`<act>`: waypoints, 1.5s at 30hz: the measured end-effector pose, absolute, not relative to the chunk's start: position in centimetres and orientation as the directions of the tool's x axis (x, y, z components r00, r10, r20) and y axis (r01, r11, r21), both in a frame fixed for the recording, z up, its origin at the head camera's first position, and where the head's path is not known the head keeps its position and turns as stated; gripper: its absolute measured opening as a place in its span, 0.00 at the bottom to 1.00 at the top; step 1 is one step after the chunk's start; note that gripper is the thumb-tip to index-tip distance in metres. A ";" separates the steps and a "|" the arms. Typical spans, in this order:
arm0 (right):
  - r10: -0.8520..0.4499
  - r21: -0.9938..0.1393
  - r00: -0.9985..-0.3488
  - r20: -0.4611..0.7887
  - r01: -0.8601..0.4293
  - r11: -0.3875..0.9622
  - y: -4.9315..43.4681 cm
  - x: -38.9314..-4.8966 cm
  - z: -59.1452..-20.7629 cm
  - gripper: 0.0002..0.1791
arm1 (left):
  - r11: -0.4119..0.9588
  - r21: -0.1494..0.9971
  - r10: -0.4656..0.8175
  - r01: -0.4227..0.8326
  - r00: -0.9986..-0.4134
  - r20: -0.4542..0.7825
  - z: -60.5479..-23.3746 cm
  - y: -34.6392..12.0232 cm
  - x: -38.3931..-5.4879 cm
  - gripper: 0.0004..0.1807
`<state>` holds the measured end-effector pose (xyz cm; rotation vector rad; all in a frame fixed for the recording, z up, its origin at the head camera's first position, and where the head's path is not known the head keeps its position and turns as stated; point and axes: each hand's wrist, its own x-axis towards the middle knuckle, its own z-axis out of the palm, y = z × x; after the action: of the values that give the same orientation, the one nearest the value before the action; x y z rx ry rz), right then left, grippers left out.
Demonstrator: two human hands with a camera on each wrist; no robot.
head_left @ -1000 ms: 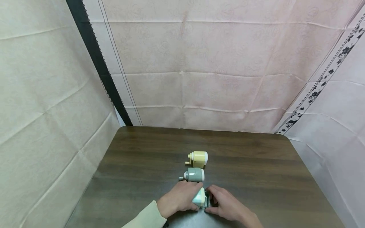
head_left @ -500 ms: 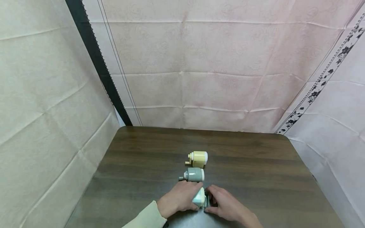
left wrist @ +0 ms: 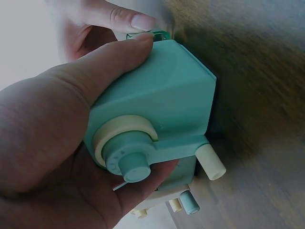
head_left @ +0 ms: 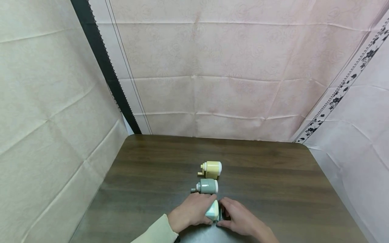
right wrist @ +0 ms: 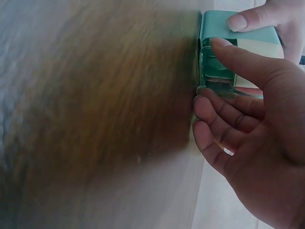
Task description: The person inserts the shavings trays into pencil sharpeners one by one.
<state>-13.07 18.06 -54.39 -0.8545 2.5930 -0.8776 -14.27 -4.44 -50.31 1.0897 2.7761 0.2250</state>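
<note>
A mint-green crank pencil sharpener (left wrist: 157, 105) with a cream rim lies on the table, its handle knob pointing toward the left wrist camera. My left hand (head_left: 194, 209) grips its body from the left, thumb along one side and fingers around the other. At its right end is a clear green shavings drawer (right wrist: 217, 67), partly out of the body. My right hand (head_left: 240, 216) pinches this drawer between thumb and fingertips. Just beyond the left hand lies a grey-green pencil sharpener (head_left: 208, 186), and behind that a yellow pencil sharpener (head_left: 211, 169).
The dark wooden table (head_left: 146, 168) has rounded far corners. Pale cloth hangs behind it (head_left: 228, 84) and along both sides. A black strip (head_left: 106, 67) runs down the cloth at the left.
My right hand has shifted slightly left, and the clear drawer sits further into the mint-green sharpener. My left hand and the other two sharpeners stay in place.
</note>
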 end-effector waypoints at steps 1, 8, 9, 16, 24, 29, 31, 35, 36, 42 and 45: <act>-0.612 -0.624 -0.788 -0.063 -0.448 0.640 18.0 -13.1 -54.4 0.24 | 0.724 0.191 0.684 0.662 -0.724 -0.084 -50.3 -4.4 -14.3 0.32; -0.624 -0.624 -0.781 -0.019 -0.478 0.618 17.9 -12.9 -54.7 0.21 | 0.722 0.178 0.688 0.669 -0.722 -0.077 -50.2 -4.4 -14.1 0.33; -0.624 -0.627 -0.781 -0.015 -0.479 0.615 17.9 -12.9 -54.7 0.21 | 0.722 0.175 0.687 0.669 -0.722 -0.076 -50.2 -4.3 -14.0 0.33; -0.627 -0.631 -0.778 0.038 -0.505 0.589 17.6 -12.8 -54.9 0.20 | 0.724 0.155 0.687 0.673 -0.724 -0.068 -50.4 -4.4 -14.0 0.33; -0.626 -0.641 -0.779 0.035 -0.498 0.584 17.4 -13.0 -55.2 0.20 | 0.724 0.146 0.687 0.675 -0.723 -0.066 -50.6 -4.3 -13.9 0.33; -0.626 -0.655 -0.779 0.024 -0.486 0.579 17.3 -13.1 -55.2 0.20 | 0.727 0.145 0.684 0.671 -0.726 -0.068 -50.6 -4.3 -14.0 0.34; -0.626 -0.660 -0.780 0.019 -0.480 0.578 17.2 -13.1 -55.2 0.21 | 0.729 0.146 0.682 0.669 -0.728 -0.071 -50.6 -4.3 -14.0 0.34; -0.623 -0.665 -0.782 0.015 -0.473 0.577 17.2 -13.2 -55.3 0.22 | 0.735 0.156 0.676 0.660 -0.732 -0.086 -50.6 -4.2 -14.0 0.34; -0.623 -0.664 -0.782 0.021 -0.477 0.576 17.1 -13.2 -55.3 0.22 | 0.736 0.159 0.675 0.658 -0.733 -0.089 -50.5 -4.2 -14.0 0.34; -0.616 -0.666 -0.786 0.057 -0.489 0.563 17.0 -13.2 -55.5 0.24 | 0.734 0.153 0.677 0.662 -0.732 -0.080 -50.4 -4.2 -13.9 0.34; -0.616 -0.672 -0.786 0.060 -0.488 0.557 17.0 -13.2 -55.5 0.24 | 0.732 0.150 0.679 0.665 -0.731 -0.074 -50.4 -4.2 -13.9 0.34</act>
<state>-13.21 16.98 -55.50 -0.9344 2.6080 -1.0403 -13.92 -4.21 -50.44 1.0939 2.8074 0.1714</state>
